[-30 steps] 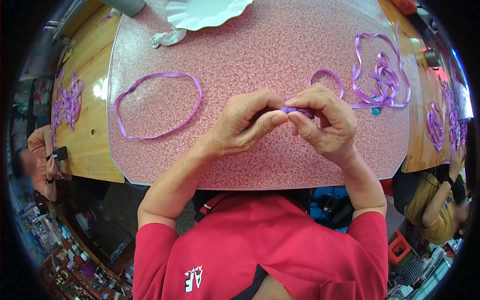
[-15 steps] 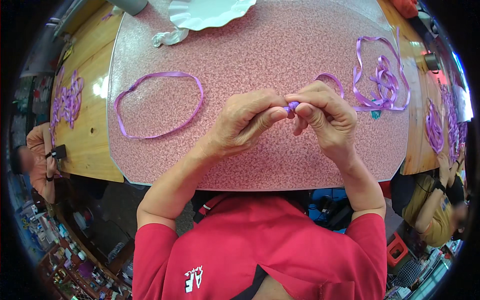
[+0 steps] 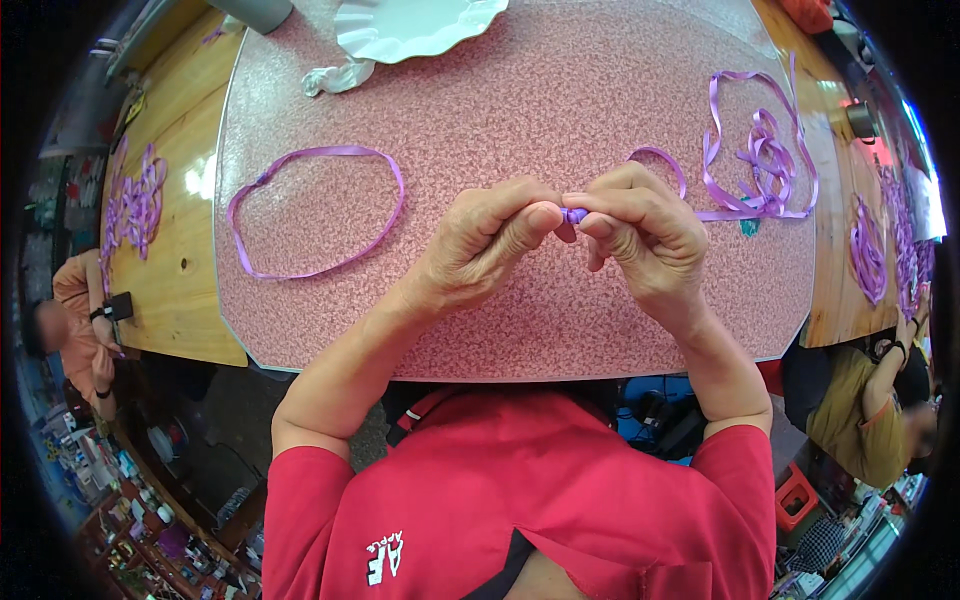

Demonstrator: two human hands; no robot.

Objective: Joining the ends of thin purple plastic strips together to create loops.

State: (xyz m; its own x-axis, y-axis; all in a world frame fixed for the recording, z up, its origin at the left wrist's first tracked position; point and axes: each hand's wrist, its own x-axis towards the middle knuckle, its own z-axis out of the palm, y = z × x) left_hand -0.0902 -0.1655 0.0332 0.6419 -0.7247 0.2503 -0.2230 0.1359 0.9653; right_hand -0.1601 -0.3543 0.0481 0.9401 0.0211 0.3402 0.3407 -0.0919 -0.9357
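From the head view, a white paper plate (image 3: 415,25) sits at the far edge of the pink table (image 3: 520,310), its contents unclear. Left hand (image 3: 480,245) and right hand (image 3: 640,235) meet mid-table, fingertips closed, pinching a purple ribbon (image 3: 574,214) between them.

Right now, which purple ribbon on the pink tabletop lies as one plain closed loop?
The ribbon loop to the left of the left hand. The ribbon pile beyond the right hand is tangled, with several overlapping loops.
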